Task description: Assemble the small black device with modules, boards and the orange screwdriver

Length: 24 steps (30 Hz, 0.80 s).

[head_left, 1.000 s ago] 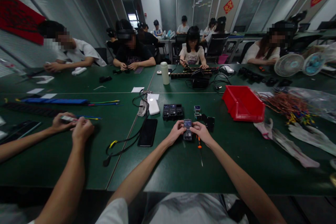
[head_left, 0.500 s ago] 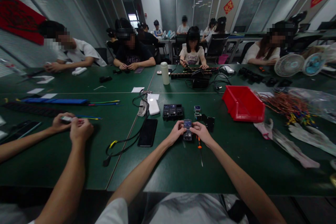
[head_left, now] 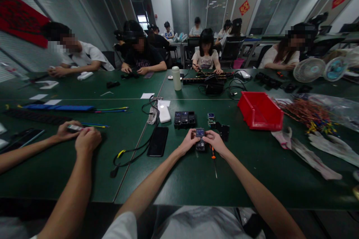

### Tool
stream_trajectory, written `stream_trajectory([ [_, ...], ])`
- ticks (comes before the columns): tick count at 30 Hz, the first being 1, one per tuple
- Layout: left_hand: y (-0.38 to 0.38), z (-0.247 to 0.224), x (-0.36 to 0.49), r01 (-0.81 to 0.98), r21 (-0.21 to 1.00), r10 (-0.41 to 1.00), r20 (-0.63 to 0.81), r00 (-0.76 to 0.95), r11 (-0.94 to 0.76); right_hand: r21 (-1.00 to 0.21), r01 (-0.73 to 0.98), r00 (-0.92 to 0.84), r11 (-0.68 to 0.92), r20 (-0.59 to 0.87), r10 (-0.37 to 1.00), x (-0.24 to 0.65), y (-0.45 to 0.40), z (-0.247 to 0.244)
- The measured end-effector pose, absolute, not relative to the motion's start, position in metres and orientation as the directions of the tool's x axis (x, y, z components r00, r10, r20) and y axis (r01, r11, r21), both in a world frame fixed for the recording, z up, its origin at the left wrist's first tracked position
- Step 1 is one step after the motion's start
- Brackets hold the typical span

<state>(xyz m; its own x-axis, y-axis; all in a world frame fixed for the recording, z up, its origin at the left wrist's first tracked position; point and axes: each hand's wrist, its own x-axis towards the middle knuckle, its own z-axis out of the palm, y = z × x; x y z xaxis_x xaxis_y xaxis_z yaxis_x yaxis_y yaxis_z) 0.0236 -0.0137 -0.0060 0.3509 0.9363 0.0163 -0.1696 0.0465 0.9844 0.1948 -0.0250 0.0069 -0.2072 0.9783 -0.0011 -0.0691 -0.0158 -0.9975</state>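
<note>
My left hand [head_left: 190, 140] and my right hand [head_left: 215, 141] grip a small black electronic module with a little screen [head_left: 200, 133] from its two sides, thumbs on its face. It is at or just above the green table. Below my right hand lies a screwdriver [head_left: 213, 153] with an orange and black handle, its blade towards me. Behind my hands is a group of similar black modules [head_left: 184, 119]. A bare green circuit board [head_left: 211, 122] and flat black pieces [head_left: 223, 131] lie beyond my right hand.
Left of my hands are a black phone [head_left: 157, 142], a looped black cable [head_left: 131, 163] and a white power bank [head_left: 164, 112]. To the right stand a red bin [head_left: 260, 114], work gloves [head_left: 314, 157] and bundled wires [head_left: 311, 114]. A co-worker's hands [head_left: 84, 136] work at far left.
My hands and the module stay nearly in place, with only a slight shift of the fingers. The neighbouring co-worker's hand at left has moved a little.
</note>
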Motion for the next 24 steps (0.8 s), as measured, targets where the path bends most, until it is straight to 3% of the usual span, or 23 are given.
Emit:
stream_trajectory([
  [24, -0.0123, -0.0093, 0.0240, -0.155, 0.987, 0.937, 0.012, 0.349, 0.045, -0.999, -0.038, -0.191, -0.007, 0.001, 0.982, 0.1941, -0.0236, 0.0044],
])
